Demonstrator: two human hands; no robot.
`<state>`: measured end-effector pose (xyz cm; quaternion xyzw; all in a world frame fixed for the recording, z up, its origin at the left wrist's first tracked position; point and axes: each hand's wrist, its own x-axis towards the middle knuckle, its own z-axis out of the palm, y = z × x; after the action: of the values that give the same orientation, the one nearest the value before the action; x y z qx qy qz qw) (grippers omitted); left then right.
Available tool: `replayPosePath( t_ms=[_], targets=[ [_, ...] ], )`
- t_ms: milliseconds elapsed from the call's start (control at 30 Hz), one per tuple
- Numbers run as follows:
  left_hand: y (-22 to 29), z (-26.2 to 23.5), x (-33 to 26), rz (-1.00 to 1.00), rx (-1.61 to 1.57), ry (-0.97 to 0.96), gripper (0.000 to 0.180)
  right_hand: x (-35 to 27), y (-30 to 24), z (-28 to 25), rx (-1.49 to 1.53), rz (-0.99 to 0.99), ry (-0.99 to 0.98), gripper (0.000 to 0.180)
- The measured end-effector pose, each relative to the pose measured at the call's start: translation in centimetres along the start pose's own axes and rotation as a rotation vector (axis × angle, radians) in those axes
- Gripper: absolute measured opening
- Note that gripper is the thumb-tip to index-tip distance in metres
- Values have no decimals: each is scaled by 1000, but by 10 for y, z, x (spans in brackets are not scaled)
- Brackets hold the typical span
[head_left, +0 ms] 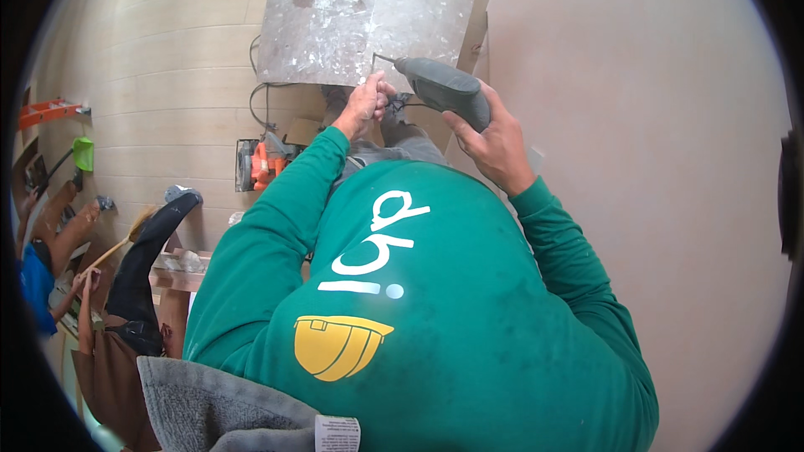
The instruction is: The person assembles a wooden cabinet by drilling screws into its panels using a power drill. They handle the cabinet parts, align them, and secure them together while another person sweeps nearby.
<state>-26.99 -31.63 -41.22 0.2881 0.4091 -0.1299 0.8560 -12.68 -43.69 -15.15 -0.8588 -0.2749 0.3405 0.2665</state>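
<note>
A dark grey power drill [444,88] is gripped in my right hand [501,138], its nose pointing left over the paint-spattered board [368,12]. From its chuck a thin bit [383,58] sticks out. My left hand [364,107] is closed near the board's front edge, just below the bit's tip. A thin dark line runs between that tip and the left fingers; whether it is a rod or a shadow I cannot tell. What the left fingers hold is too small to make out.
Left of my legs lies an orange-and-black power tool [266,161] with a cable [253,100]. A plain pale wall [636,117] rises on the right. Far left, people are nearby, one holding a broom [126,238]; an orange ladder [52,112] and green dustpan [83,153] are beyond.
</note>
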Motion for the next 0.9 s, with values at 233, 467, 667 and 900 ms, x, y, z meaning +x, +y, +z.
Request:
replayPosePath(
  t_ms=[233,467,667,900],
  targets=[
    [48,64,-47,-11,-575,-73,63,25,-41,8,-201,-86,-78,67],
    [56,84,-50,19,-695,-48,57,26,-42,4,-187,-58,-51,67],
    [55,81,-47,46,-679,-79,55,32,-46,-2,-157,-42,-61,67],
    [50,87,-47,4,-590,-26,49,23,-22,-5,8,118,-44,61]
  ],
)
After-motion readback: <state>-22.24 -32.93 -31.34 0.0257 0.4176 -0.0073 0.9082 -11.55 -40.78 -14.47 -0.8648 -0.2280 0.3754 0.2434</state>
